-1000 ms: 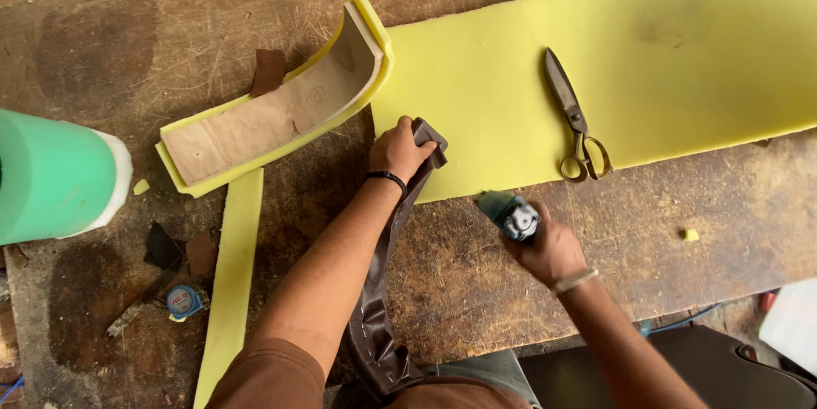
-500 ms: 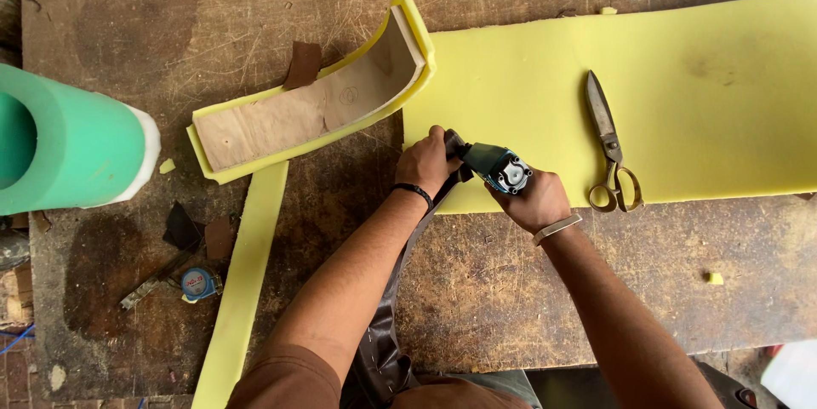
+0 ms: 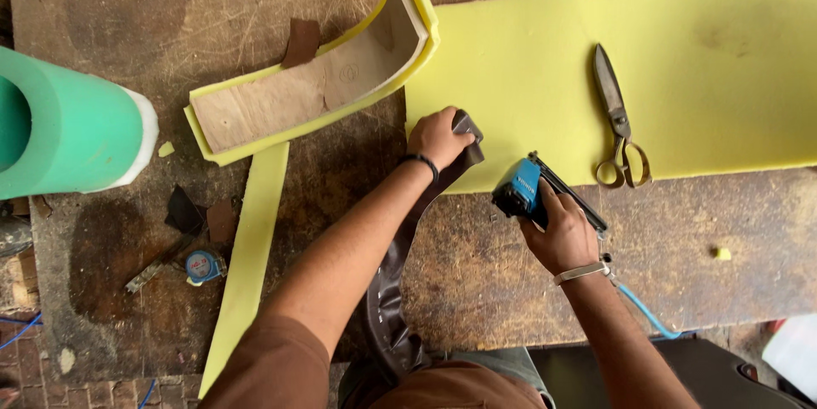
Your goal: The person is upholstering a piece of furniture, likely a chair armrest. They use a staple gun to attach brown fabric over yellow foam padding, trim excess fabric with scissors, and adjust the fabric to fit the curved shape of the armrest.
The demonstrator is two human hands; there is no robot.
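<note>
The left hand (image 3: 438,137) pinned a dark strip (image 3: 404,290) to the yellow foam sheet (image 3: 698,77); the right hand (image 3: 562,234) gripped a blue staple gun (image 3: 532,192), seemingly clear of the foam.

A large yellow foam sheet (image 3: 698,77) fills the frame's upper right, with metal scissors (image 3: 619,120) lying on it. A curved foam-lined plywood piece (image 3: 315,85) sits to its left, and a green foam roll (image 3: 68,124) lies at far left.

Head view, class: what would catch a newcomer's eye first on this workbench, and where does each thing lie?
The big yellow foam sheet fills the upper right, with scissors lying on it. At its near edge the left hand presses a dark strip down, while the right hand grips a blue staple gun. A green foam roll lies far left.
</note>
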